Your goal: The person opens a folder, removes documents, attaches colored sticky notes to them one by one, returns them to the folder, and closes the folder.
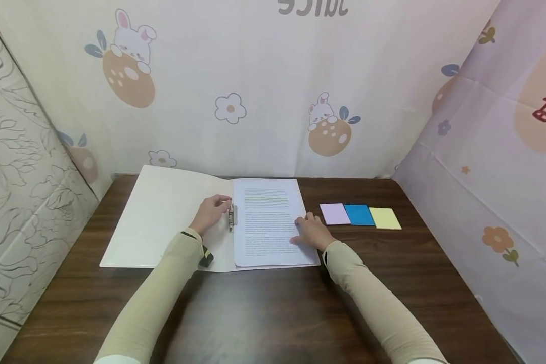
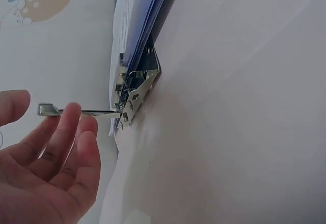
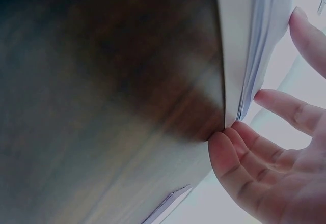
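An open white binder (image 1: 159, 222) lies on the table, its metal lever clip (image 1: 230, 218) along the middle. On the right side rests a stack of printed sheets (image 1: 266, 222), the top one with lines marked in green. My left hand (image 1: 212, 212) is at the clip. In the left wrist view its fingers touch the raised metal lever (image 2: 81, 112), with the thumb apart from it. My right hand (image 1: 313, 231) rests at the right edge of the sheets, thumb and index over the page. Its other fingertips (image 3: 224, 150) meet the binder's edge.
Three sticky note pads lie right of the binder: lilac (image 1: 334, 214), blue (image 1: 359, 215) and yellow (image 1: 384, 218). A small black item (image 1: 206, 258) shows by my left forearm. Printed cloth (image 1: 264, 91) hangs behind the dark wooden table (image 1: 255, 313).
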Action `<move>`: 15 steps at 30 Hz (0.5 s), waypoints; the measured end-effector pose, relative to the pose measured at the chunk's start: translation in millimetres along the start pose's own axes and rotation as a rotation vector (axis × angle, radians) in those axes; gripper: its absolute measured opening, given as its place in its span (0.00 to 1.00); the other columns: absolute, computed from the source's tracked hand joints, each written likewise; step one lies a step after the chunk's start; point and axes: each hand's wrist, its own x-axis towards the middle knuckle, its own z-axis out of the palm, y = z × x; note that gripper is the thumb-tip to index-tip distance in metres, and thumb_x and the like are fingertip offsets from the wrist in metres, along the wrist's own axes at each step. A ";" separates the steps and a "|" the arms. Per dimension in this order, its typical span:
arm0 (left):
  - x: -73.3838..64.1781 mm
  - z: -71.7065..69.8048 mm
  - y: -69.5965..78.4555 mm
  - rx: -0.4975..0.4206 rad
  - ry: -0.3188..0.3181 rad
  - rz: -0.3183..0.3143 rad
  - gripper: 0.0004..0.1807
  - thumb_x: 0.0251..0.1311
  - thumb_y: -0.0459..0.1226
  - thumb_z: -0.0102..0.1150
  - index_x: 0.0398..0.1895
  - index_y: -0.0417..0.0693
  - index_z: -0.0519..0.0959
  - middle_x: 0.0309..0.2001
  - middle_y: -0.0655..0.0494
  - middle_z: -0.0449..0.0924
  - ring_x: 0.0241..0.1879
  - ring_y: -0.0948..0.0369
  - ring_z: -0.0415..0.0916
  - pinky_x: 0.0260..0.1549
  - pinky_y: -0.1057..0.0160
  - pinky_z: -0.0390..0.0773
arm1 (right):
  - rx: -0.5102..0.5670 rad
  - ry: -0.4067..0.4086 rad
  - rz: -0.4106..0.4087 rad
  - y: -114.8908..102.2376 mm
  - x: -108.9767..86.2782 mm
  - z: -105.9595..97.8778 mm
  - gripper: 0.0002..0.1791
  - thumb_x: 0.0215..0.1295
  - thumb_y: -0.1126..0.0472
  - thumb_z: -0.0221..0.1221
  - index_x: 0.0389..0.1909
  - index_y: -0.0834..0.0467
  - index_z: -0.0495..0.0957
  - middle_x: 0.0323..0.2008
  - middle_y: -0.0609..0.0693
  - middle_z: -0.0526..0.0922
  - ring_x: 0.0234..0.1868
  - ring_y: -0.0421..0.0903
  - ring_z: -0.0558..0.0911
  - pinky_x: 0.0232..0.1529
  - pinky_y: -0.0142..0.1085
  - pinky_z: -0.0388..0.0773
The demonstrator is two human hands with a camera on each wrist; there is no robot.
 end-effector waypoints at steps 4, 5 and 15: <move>0.6 0.0 0.1 -0.011 -0.007 -0.005 0.28 0.71 0.47 0.46 0.69 0.43 0.67 0.65 0.41 0.71 0.66 0.46 0.68 0.66 0.47 0.65 | -0.003 -0.005 -0.001 -1.1 0.6 -0.5 0.36 0.56 0.46 0.69 0.63 0.60 0.72 0.54 0.62 0.69 0.49 0.55 0.68 0.48 0.46 0.72; 0.7 0.1 0.3 -0.013 -0.010 -0.004 0.28 0.71 0.47 0.46 0.69 0.43 0.66 0.65 0.41 0.71 0.67 0.46 0.66 0.67 0.47 0.64 | -0.002 -0.005 -0.001 -1.5 0.5 -0.7 0.36 0.56 0.46 0.69 0.63 0.60 0.72 0.54 0.62 0.69 0.49 0.54 0.68 0.48 0.46 0.72; -1.1 3.0 -2.9 -0.017 -0.040 -0.040 0.28 0.70 0.46 0.47 0.70 0.44 0.65 0.65 0.41 0.72 0.67 0.46 0.67 0.65 0.46 0.67 | -0.004 -0.008 0.006 -1.7 -0.3 -0.6 0.37 0.56 0.47 0.68 0.63 0.61 0.72 0.55 0.63 0.69 0.49 0.54 0.68 0.48 0.46 0.72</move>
